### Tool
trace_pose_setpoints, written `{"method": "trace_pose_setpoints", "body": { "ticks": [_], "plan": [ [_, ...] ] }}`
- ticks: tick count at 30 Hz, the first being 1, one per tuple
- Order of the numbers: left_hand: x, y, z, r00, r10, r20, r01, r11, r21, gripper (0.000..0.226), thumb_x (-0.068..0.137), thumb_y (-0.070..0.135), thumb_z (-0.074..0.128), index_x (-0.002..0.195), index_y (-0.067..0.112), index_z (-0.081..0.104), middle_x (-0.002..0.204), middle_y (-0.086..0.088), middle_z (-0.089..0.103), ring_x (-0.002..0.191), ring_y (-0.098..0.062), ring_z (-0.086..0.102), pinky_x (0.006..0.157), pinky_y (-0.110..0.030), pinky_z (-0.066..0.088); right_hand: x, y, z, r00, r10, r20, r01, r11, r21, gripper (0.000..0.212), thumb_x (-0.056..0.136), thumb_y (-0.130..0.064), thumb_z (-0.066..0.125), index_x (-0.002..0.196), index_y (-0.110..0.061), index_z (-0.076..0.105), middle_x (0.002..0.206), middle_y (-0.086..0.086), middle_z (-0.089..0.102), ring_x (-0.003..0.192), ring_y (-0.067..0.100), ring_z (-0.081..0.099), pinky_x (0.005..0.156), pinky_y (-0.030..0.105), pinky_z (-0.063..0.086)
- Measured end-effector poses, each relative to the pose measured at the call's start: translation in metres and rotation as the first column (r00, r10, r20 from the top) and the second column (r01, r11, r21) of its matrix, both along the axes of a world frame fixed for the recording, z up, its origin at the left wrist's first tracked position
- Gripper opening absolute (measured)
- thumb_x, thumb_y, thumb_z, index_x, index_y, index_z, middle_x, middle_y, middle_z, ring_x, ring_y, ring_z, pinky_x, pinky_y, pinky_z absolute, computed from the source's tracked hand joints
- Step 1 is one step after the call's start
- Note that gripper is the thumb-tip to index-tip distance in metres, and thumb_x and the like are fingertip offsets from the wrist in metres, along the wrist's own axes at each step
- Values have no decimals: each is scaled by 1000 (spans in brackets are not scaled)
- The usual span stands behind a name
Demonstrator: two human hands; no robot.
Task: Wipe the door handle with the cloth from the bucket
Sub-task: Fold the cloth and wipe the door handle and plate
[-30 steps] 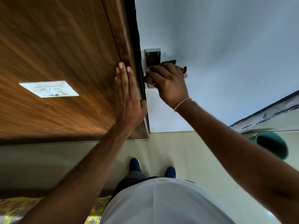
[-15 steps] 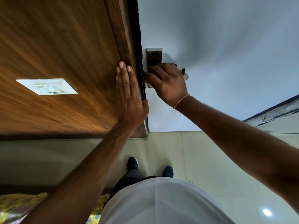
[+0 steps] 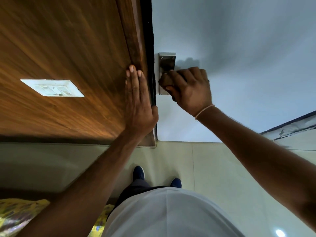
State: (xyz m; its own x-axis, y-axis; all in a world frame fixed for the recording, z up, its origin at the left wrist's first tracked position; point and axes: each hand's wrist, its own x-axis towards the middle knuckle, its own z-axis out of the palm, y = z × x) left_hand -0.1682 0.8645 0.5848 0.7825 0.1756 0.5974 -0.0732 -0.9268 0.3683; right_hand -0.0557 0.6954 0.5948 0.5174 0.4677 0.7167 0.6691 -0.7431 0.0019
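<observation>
A metal handle plate (image 3: 166, 60) is fixed near the left edge of a pale door (image 3: 239, 48). My right hand (image 3: 189, 88) is closed over the handle's lever, which is hidden under it. A dark cloth (image 3: 180, 74) shows only as a sliver between the fingers and the plate. My left hand (image 3: 138, 101) lies flat, fingers together, against the brown wooden frame (image 3: 135, 40) just left of the door's edge, holding nothing. No bucket is in view.
A white switch plate (image 3: 53, 88) sits on the wooden wall panel to the left. Pale tiled floor (image 3: 213, 168) lies below, with my blue shoes (image 3: 138, 172) on it. A yellow patterned fabric (image 3: 18, 214) is at the bottom left. A ledge (image 3: 290, 127) runs at the right.
My right hand has shifted a little along the handle, to the right and down, uncovering more of the plate's top. The left hand stays flat on the frame. The green bucket seen earlier has left the view.
</observation>
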Motion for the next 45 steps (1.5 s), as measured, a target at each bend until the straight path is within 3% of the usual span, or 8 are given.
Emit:
{"method": "trace_pose_setpoints", "body": {
  "ticks": [4,8,17,23,28,34,40,45],
  "plan": [
    [-2,-2,3,1000,17,-2,-17,1000,13,102,72,-2,65,163,-15,22,173,-38,19,164,-52,17,137,-58,19,-7,-2,-6,992,-86,-93,97,986,132,38,104,-47,70,105,-9,74,97,10,78,96,39,69,85,43,49],
    [1,-3,0,1000,31,4,-31,999,14,100,73,-3,65,163,-15,23,172,-38,21,164,-52,18,136,-58,21,-9,15,-2,999,-48,-25,51,991,123,27,105,-40,71,108,-15,80,108,5,81,92,37,69,80,43,48],
    [2,-3,0,999,22,26,-22,1000,14,95,79,-3,66,163,-16,23,172,-38,21,164,-53,19,136,-58,21,-10,49,16,991,106,84,-89,978,-187,27,96,-10,52,83,-9,76,88,14,66,88,38,65,76,45,36],
    [1,-1,0,999,37,8,-37,999,36,97,77,-2,64,164,-14,22,173,-36,20,165,-51,17,138,-54,17,3,31,6,940,288,182,-216,917,-337,25,103,-7,62,88,-16,80,107,6,74,108,38,72,99,45,42],
    [-1,3,0,1000,14,12,-14,999,35,99,77,-3,66,164,-14,22,174,-36,19,165,-50,17,139,-53,16,5,5,-7,908,363,207,-312,918,-243,19,110,-9,65,106,-13,83,130,3,77,123,32,67,100,44,48],
    [0,1,-1,1000,-4,-5,5,1000,24,103,72,-1,65,164,-14,20,172,-39,19,164,-53,17,136,-60,21,1,-41,-26,953,290,91,-290,957,-11,14,103,2,71,107,-4,84,116,9,81,109,36,70,91,47,59],
    [2,3,-3,1000,-19,12,18,1000,23,105,70,-4,68,163,-15,20,172,-40,19,163,-54,18,135,-62,21,-4,-2,-7,934,358,11,-358,932,49,21,107,7,60,107,3,80,113,20,78,100,40,74,99,47,60],
    [1,7,-3,1000,-29,13,28,999,28,104,71,-6,68,163,-15,21,172,-39,20,164,-54,18,135,-61,22,-4,5,-2,942,329,62,-330,944,-5,20,111,-6,63,116,-7,82,123,15,78,115,42,74,96,48,59]
  ]
}}
